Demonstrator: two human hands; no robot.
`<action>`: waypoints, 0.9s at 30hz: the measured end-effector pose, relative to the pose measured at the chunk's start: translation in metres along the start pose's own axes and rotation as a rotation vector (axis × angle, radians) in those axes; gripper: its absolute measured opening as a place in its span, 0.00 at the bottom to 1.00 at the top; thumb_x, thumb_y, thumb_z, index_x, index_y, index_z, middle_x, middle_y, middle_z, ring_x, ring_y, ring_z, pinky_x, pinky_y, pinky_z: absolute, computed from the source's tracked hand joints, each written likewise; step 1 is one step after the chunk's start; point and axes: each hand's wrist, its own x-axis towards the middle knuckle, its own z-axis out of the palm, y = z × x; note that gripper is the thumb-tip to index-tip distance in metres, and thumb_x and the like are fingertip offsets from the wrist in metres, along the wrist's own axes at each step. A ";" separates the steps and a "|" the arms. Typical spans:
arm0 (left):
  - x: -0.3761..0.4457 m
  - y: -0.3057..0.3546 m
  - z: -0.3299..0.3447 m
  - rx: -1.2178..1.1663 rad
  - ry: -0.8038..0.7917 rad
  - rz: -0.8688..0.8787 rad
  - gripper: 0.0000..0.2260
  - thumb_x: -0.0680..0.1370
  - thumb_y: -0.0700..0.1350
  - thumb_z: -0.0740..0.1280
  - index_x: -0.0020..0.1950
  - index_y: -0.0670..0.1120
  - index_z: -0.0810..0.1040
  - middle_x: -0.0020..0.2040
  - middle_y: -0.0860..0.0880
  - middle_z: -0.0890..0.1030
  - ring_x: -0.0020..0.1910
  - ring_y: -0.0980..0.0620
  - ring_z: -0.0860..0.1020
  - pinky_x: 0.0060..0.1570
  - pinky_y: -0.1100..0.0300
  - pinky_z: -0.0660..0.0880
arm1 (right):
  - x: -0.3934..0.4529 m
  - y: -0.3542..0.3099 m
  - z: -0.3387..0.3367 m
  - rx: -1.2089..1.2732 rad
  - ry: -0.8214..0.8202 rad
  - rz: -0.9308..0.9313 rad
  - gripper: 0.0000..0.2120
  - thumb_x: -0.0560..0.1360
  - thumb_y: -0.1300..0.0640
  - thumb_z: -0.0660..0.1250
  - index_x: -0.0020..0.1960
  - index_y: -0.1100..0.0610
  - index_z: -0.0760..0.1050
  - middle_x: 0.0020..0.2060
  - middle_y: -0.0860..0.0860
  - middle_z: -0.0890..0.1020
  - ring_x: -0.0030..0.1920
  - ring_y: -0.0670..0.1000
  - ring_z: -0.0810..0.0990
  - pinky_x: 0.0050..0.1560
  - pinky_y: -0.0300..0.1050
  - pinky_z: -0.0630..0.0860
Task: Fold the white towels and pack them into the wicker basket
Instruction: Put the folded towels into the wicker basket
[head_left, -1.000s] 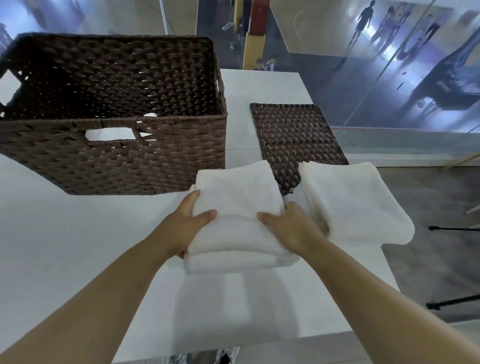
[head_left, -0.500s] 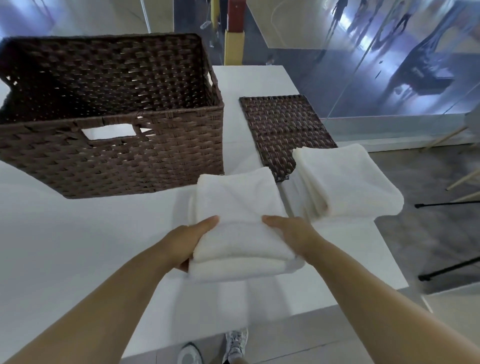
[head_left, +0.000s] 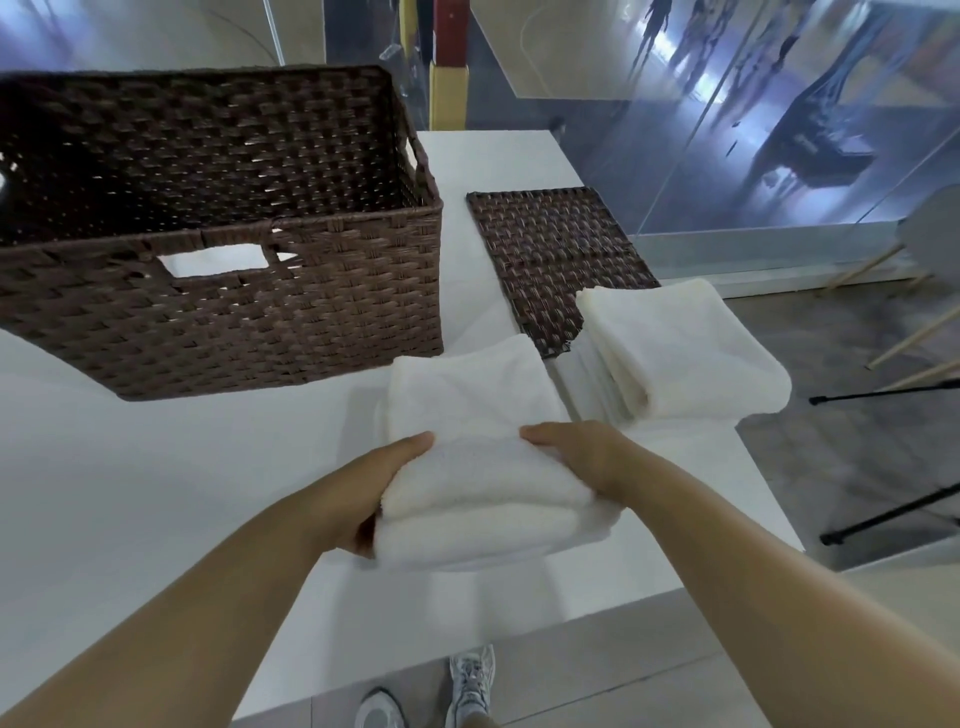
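Left hand (head_left: 382, 483) and right hand (head_left: 587, 454) grip thick folded white towel (head_left: 478, 452) at frame center, layered edges showing, near wicker basket (head_left: 291, 332).

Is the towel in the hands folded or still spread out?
Folded. The towel is a compact stack with layered edges at its near end, gripped by the left hand and right hand.

White table (head_left: 130, 483): wicker basket (head_left: 260, 322) far left; flat woven lid (head_left: 550, 249) beside it; folded towel (head_left: 691, 348) partly on lid.
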 end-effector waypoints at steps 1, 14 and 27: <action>0.000 0.000 -0.001 0.000 0.004 -0.003 0.21 0.73 0.65 0.63 0.52 0.51 0.80 0.48 0.48 0.84 0.50 0.47 0.80 0.48 0.55 0.76 | -0.002 -0.002 0.000 0.010 0.008 -0.003 0.10 0.76 0.41 0.63 0.50 0.45 0.78 0.61 0.55 0.77 0.60 0.58 0.76 0.65 0.50 0.70; -0.004 -0.009 -0.005 0.000 -0.010 -0.045 0.30 0.66 0.71 0.65 0.56 0.50 0.78 0.53 0.47 0.82 0.51 0.48 0.79 0.47 0.57 0.74 | -0.003 0.008 0.002 0.309 0.010 0.055 0.19 0.68 0.45 0.71 0.54 0.56 0.81 0.48 0.52 0.85 0.49 0.54 0.82 0.53 0.47 0.77; 0.002 -0.006 0.007 -0.010 -0.003 0.011 0.28 0.60 0.64 0.75 0.55 0.51 0.80 0.54 0.49 0.83 0.52 0.49 0.79 0.50 0.57 0.74 | 0.001 0.032 0.009 0.408 -0.082 -0.025 0.14 0.74 0.50 0.67 0.54 0.58 0.81 0.49 0.54 0.85 0.51 0.54 0.83 0.50 0.45 0.76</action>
